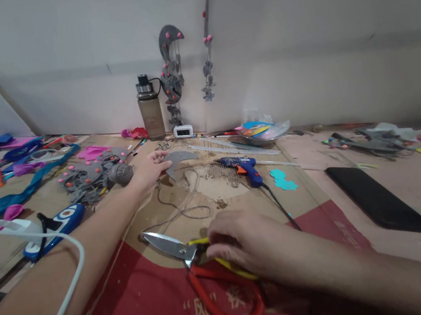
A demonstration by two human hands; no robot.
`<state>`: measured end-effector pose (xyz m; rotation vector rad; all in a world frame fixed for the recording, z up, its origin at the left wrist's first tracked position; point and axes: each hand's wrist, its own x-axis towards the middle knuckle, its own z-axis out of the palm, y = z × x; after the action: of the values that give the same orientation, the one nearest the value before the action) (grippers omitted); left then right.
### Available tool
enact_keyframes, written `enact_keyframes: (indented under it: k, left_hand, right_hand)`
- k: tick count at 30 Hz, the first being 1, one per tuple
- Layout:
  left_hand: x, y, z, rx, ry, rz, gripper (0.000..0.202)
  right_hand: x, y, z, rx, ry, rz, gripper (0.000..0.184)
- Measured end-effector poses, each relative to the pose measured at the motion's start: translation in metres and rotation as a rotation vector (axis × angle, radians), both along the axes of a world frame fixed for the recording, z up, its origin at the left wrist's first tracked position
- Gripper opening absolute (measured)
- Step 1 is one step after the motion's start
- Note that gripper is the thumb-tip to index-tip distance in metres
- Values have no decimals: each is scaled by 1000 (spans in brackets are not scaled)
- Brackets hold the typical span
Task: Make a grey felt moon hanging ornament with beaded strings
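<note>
My left hand (150,168) reaches forward and pinches the edge of a grey crescent felt piece (179,160) lying on the cardboard. My right hand (241,242) rests near me, fingers curled over a yellow stick-like thing on the handles of the red-handled scissors (196,267), whose shut blades point left. A grey string (186,204) trails across the cardboard between the two hands. A blue glue gun (245,167) lies just beyond, with its black cord running toward my right hand.
A water bottle (149,108), a small white clock (183,130) and a grey moon hanging (172,72) stand by the wall. Grey yarn ball (120,173) and felt scraps lie left. A black phone (379,199) lies right. White cable (55,291) crosses my left arm.
</note>
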<state>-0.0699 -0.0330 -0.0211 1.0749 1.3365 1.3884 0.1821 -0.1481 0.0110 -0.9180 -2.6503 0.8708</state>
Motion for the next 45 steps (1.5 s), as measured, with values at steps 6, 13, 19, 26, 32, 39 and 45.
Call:
enact_keyframes:
  k: [6,13,19,26,32,39,45]
  left_hand:
    - [-3,4,-11,28,104,-46,41]
    - [-7,1,-7,249,535,170,35]
    - [-3,-5,1,329,579,172,23]
    - [5,-8,4,201,286,78,16]
    - [20,-18,19,-15,-156,-398,36]
    - [19,-33,42,-83,-73,-615,31]
    - [42,-40,36,127,231,-281,41]
  right_hand:
    - [-4,42,-16,130,197,-164,17]
    - [-26,90,-17,475,192,-99,18]
    - [-60,113,-21,727,-93,111,23]
    - [-75,125,-30,718,-95,71,17]
    - [-72,129,-9,256,566,-360,6]
    - [-62,119,-3,-347,1110,-443,17]
    - [-60,112,-3,-514,1238,-362,15]
